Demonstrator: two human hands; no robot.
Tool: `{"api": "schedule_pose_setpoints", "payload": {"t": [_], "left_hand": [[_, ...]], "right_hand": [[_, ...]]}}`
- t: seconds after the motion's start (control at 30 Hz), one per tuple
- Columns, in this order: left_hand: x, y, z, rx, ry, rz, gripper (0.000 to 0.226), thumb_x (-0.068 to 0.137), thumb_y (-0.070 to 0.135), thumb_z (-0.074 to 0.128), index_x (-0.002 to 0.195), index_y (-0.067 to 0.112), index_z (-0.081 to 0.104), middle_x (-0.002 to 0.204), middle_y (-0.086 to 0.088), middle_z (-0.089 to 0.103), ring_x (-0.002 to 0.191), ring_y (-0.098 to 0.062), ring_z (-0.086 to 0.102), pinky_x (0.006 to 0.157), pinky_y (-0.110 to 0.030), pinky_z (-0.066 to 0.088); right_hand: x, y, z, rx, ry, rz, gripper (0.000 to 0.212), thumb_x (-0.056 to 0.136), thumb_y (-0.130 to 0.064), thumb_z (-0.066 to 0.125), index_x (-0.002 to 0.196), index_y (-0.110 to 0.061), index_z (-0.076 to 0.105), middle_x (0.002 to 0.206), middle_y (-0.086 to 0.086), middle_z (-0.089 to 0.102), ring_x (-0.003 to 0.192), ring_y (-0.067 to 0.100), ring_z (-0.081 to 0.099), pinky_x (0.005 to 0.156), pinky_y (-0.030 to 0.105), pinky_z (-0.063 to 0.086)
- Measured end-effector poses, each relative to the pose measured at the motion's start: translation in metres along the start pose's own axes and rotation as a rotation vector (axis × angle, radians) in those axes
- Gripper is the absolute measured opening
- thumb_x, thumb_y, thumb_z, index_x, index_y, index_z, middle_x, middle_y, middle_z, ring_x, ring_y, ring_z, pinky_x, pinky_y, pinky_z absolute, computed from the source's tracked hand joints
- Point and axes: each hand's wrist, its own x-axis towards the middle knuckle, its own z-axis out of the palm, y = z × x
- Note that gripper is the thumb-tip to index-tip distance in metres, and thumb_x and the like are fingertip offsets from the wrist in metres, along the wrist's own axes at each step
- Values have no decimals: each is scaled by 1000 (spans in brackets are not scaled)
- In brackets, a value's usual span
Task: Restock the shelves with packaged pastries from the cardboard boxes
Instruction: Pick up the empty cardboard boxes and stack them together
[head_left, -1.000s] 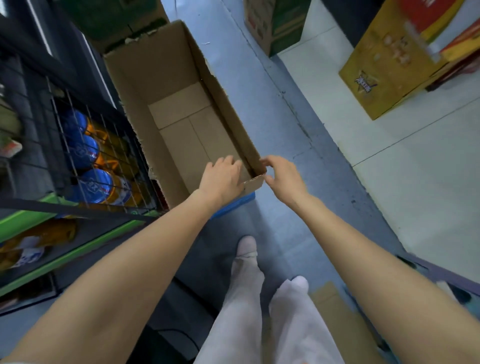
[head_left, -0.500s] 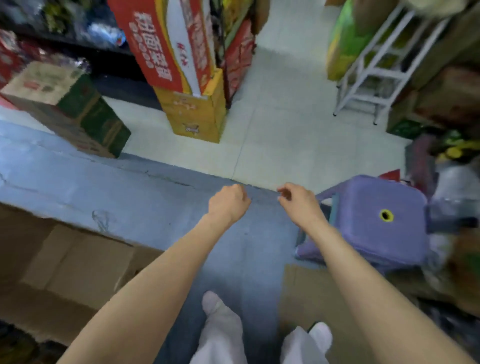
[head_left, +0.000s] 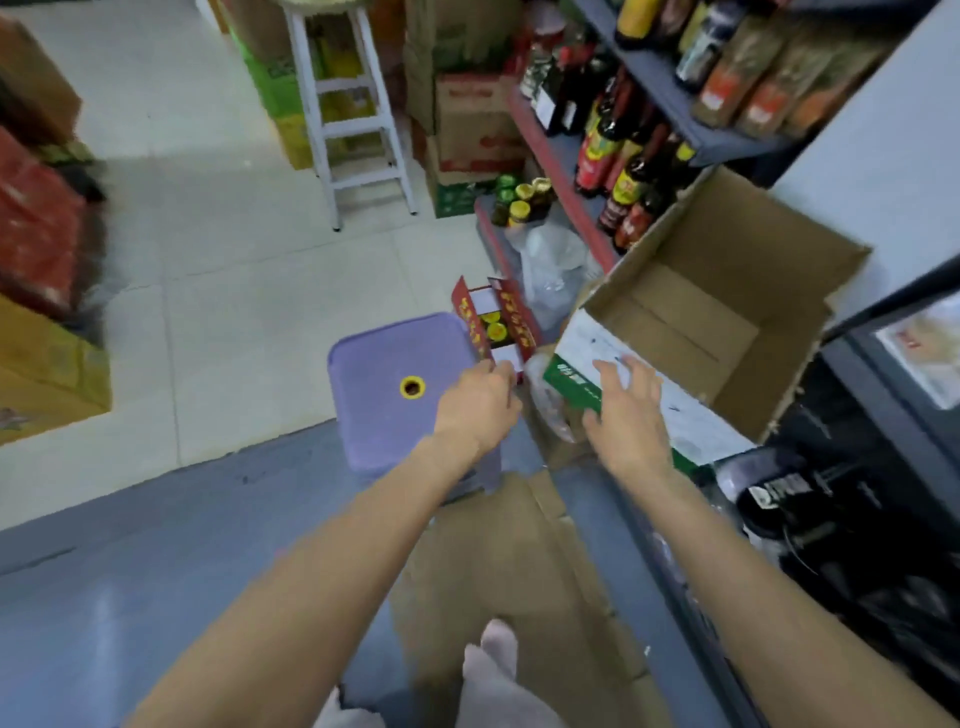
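Observation:
An open cardboard box (head_left: 769, 244) with a green and white printed side (head_left: 685, 415) leans tilted against the right-hand shelving; I see only bare cardboard inside it and no pastries. My right hand (head_left: 628, 410) lies with fingers spread on the box's near printed side. My left hand (head_left: 478, 405) hovers empty over the right edge of a purple plastic stool (head_left: 379, 364), fingers reaching forward, close to a small red carton (head_left: 514, 312).
Shelves of dark sauce bottles (head_left: 623, 150) and jars run along the right. A white step stool (head_left: 353, 119) and stacked cartons (head_left: 472, 119) stand at the back. Flattened cardboard (head_left: 509, 545) lies by my feet. A plastic bag (head_left: 550, 260) sits behind the red carton. Boxes (head_left: 47, 364) line the left.
I have let go of the empty box by the drinks rack and turned right. Both hands have swung over to the purple stool and the tilted box, and the right hand has opened onto it.

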Motion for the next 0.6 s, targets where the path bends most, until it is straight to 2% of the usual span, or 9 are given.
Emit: {"api": "schedule_pose_setpoints", "payload": {"t": [0.07,0.1,0.2,0.27,0.33,0.43,0.53,0.6], "left_hand": [[28,37,15,72,44,153,41,90,15,48,130,9,44,129,-12,46,119,-32,44,90,-41,41],[41,54,21,112,56,234,49,88,14,49,136,10,39,136,-11,42,126,-30,40,97,-41,38],[76,92,36,321,-31,419,73,85,12,53,149,11,19,158,-4,17,146,-23,14,117,-35,16],[98,105,46,473,-120,429,76,86,17,53,151,12,13,159,-4,14,148,-21,6,120,-35,4],[113,110,53,595,-127,386,65,88,20,54,147,13,26,152,-7,32,145,-23,20,119,-35,6],[120,111,52,701,-72,384,31,93,18,54,123,18,55,124,-4,60,122,-23,47,105,-35,29],[111,102,41,713,-58,438,23,97,25,48,118,21,59,116,-1,62,115,-23,49,92,-35,33],[96,92,27,734,-30,501,24,99,28,45,119,21,57,115,0,61,113,-23,48,90,-35,33]], "right_hand": [[14,37,-11,-58,28,52,60,89,-12,55,143,-14,29,151,15,20,138,30,20,111,35,25],[22,53,-14,-81,19,71,58,89,-13,54,142,-12,29,149,15,25,136,30,24,110,34,26],[38,85,-19,-98,-124,143,42,93,-16,51,132,-8,39,129,17,53,120,33,48,95,38,39],[44,98,-19,-72,-218,172,31,95,-20,49,125,-8,47,118,18,61,110,35,57,82,37,44],[48,105,-18,-74,-220,161,25,97,-20,47,118,-9,54,113,17,64,105,34,60,73,33,42],[49,106,-17,-62,-191,132,27,100,-21,44,122,-15,57,111,15,66,105,32,61,75,33,45],[36,102,-20,-60,-153,99,33,100,-22,41,131,-20,53,114,14,66,108,32,60,81,35,47],[22,94,-21,-59,-95,76,35,99,-21,40,131,-20,53,110,14,67,103,32,62,75,34,46]]}}
